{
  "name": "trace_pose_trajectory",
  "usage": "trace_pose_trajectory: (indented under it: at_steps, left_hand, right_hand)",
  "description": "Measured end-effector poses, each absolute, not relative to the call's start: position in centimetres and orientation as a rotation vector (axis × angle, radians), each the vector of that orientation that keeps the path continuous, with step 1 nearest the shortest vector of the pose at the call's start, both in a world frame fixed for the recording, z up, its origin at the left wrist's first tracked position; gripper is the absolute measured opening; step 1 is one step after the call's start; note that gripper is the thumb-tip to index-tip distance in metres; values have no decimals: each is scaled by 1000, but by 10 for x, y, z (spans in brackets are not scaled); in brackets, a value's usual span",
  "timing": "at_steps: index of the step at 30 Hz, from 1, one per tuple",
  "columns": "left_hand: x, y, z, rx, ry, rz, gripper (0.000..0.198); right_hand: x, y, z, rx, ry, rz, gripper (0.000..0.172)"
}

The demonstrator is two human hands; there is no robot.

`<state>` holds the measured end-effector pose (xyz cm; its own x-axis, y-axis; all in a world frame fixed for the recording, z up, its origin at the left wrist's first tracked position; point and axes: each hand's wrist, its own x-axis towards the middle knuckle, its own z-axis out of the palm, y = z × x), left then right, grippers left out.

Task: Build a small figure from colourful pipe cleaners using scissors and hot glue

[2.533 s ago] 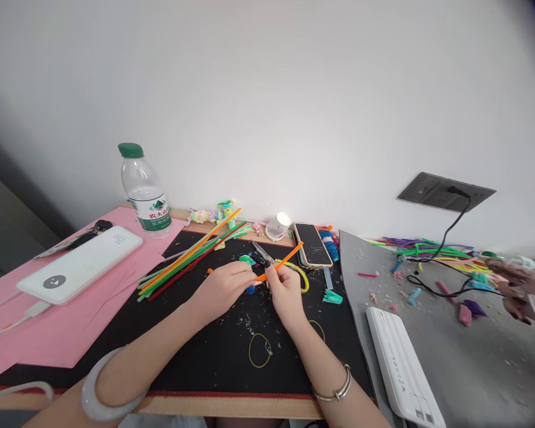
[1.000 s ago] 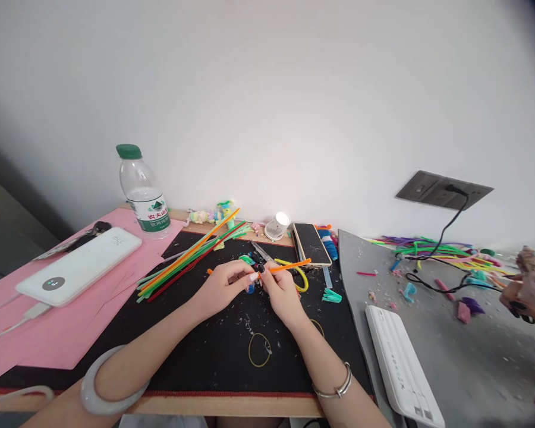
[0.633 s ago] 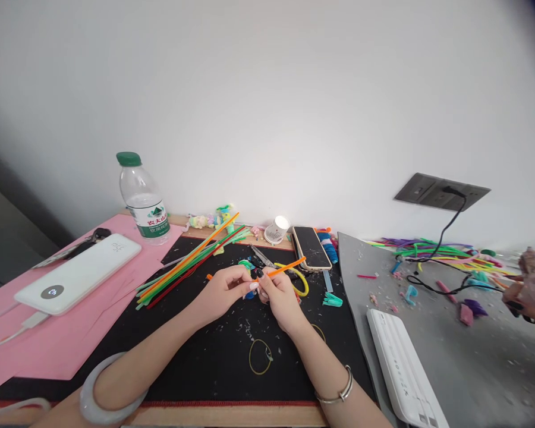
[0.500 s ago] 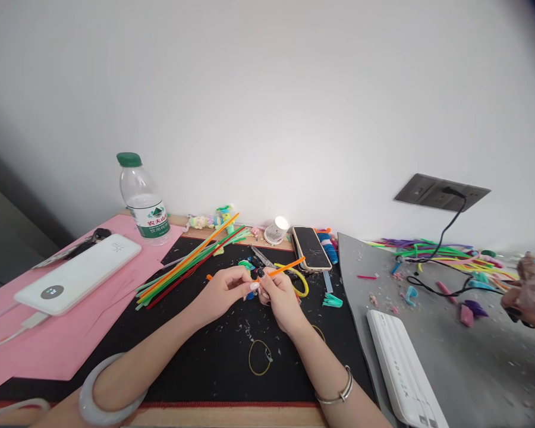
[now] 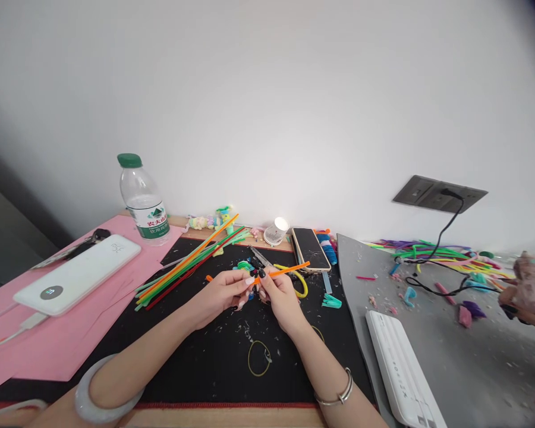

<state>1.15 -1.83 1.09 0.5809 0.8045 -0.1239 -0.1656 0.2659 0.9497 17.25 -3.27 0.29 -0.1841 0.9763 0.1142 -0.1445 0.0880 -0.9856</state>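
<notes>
Both my hands meet over the black mat (image 5: 196, 351) at the middle of the desk. My left hand (image 5: 220, 292) pinches one end of an orange pipe cleaner (image 5: 288, 270); its short left tip shows past my fingers. My right hand (image 5: 280, 294) is closed on the same pipe cleaner, whose free length sticks out to the right. A small green and blue fuzzy piece (image 5: 244, 266) lies just behind my fingertips. Scissors (image 5: 261, 258) and a yellow loop (image 5: 301, 285) lie close by.
A bundle of coloured pipe cleaners (image 5: 185, 262) lies left of my hands. A water bottle (image 5: 141, 200), a white power bank (image 5: 78, 273) on pink paper, a phone (image 5: 311, 248), a lit candle (image 5: 278, 229) and a white keyboard (image 5: 403, 374) surround them. Another person's hand (image 5: 528, 297) works at the right edge.
The orange pipe cleaner's free end has swung from pointing up-right to lying nearly level. My fingers have shifted along it. The other person's hand at the right has moved.
</notes>
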Motion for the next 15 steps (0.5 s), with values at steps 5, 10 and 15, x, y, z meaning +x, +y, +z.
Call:
trace_pose_trajectory:
  at_steps: [5, 10, 15]
  left_hand:
    - [10, -18, 12, 1036, 665, 696, 29]
    - [9, -19, 17, 1011, 657, 657, 28]
    - [9, -19, 16, 1137, 667, 649, 32]
  right_hand:
    - [173, -33, 2, -920, -1254, 1364, 37]
    - [172, -33, 2, -883, -1229, 1394, 36]
    - [170, -34, 6, -871, -1171, 1477, 37]
